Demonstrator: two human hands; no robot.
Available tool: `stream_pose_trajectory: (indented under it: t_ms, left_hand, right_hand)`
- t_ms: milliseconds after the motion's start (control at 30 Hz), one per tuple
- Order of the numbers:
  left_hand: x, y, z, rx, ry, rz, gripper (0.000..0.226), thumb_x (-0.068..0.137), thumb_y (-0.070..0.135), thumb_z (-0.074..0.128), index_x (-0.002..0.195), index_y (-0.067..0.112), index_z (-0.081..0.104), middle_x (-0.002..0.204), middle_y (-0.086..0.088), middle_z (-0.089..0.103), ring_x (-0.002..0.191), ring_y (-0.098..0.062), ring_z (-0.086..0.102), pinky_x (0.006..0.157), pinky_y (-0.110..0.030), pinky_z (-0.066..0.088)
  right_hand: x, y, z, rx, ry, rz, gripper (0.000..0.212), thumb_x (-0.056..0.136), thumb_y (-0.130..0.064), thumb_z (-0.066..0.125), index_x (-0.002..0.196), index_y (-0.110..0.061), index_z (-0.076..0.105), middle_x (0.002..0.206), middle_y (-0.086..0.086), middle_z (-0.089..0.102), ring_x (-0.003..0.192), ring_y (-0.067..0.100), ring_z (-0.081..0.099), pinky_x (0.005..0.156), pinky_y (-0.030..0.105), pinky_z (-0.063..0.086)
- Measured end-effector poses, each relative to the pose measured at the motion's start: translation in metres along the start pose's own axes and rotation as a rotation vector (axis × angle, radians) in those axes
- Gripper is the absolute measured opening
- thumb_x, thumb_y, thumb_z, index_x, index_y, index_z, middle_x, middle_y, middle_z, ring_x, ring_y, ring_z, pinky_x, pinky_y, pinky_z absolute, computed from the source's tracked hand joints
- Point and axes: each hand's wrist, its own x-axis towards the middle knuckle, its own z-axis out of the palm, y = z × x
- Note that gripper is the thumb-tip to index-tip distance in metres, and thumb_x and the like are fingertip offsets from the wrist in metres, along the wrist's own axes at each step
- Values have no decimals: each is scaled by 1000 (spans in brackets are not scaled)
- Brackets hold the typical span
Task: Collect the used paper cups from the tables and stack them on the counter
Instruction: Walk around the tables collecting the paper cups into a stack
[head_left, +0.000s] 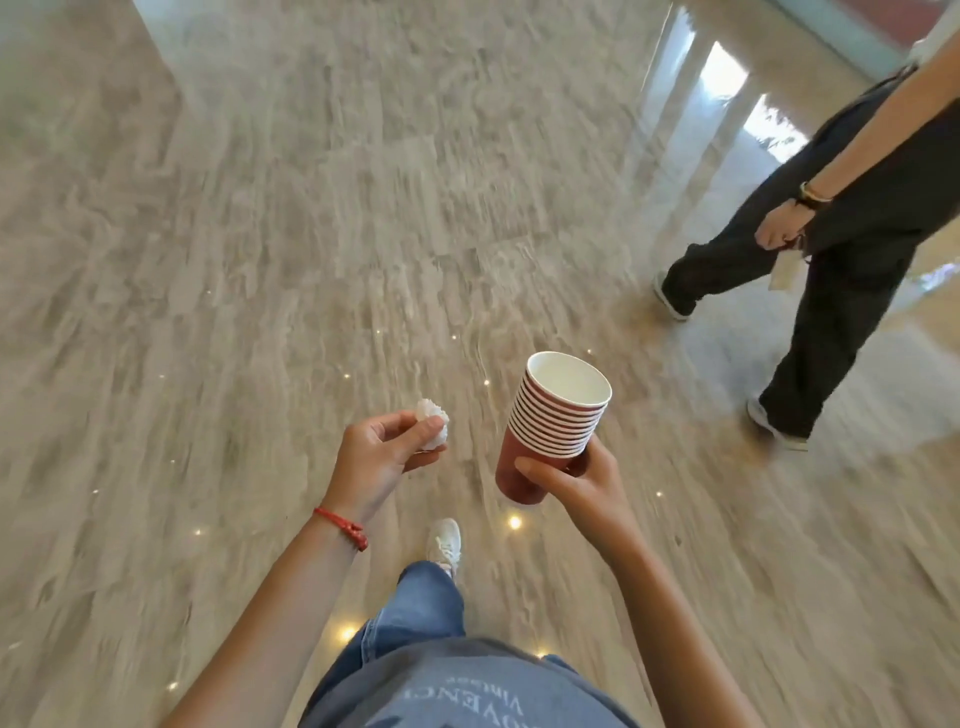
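My right hand (576, 483) grips a tall stack of red paper cups (550, 415) with white rims, nested one in another and tilted to the upper right; the top cup looks empty inside. Fingers wrap the lowest cup near its base. My left hand (382, 457), with a red string bracelet at the wrist, pinches a crumpled white tissue (432, 423) between thumb and fingers. Both hands are held out in front of my body above the floor. No table or counter is in view.
A glossy grey marble floor (311, 234) spreads all around, blurred by motion. Another person in dark trousers (831, 270) walks at the right. My own jeans leg and white shoe (444, 545) step forward below. Bright window reflections lie at the upper right.
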Motion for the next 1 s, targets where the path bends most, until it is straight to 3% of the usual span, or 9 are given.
stream_pose_trajectory:
  t_ms: [167,400,500,600,767,1000]
  left_hand:
    - [108,55,19,20,-83,-9,24,55,34,76,69,14,74,69,-1,72,70,-15,70,65,-20,55]
    - [230,97,63,75,-182,-39,17,60,29,74,68,14,73,67,0,71,68,-13,69,64,-20,55]
    - [279,103,89,84,-210,-50,8,69,20,73,66,12,72,64,0,71,65,-13,68,62,-19,55]
    - [329,115,121,98,-233,-54,13,66,22,73,69,10,71,64,0,70,65,-12,68,64,-20,55]
    - [394,136,177,112,-289,-46,14,65,22,74,69,9,72,64,0,70,65,-11,67,64,-20,55]
    - [465,161,274,216,-472,-50,10,76,13,70,79,4,71,68,-1,71,67,-12,68,68,-22,57]
  right_hand:
    - [103,-33,7,1,67,-20,38,67,-5,81,98,-18,63,88,-9,73,85,7,68,71,21,53]
    - [210,-59,-9,17,187,8,41,58,-25,80,95,-26,63,90,-11,73,85,7,69,69,19,53]
    - [258,-61,-24,32,214,11,43,57,-23,80,96,-23,63,89,-12,73,84,6,68,68,17,51]
    - [308,-67,-47,33,249,4,42,58,-19,80,96,-20,63,87,-12,73,82,4,68,67,16,51]
    - [376,-78,-88,55,297,0,39,66,0,80,97,-17,63,86,-9,73,83,5,68,69,19,52]
    - [434,-104,-150,40,430,10,39,65,-5,81,93,-24,61,83,-22,71,78,-4,66,65,10,48]
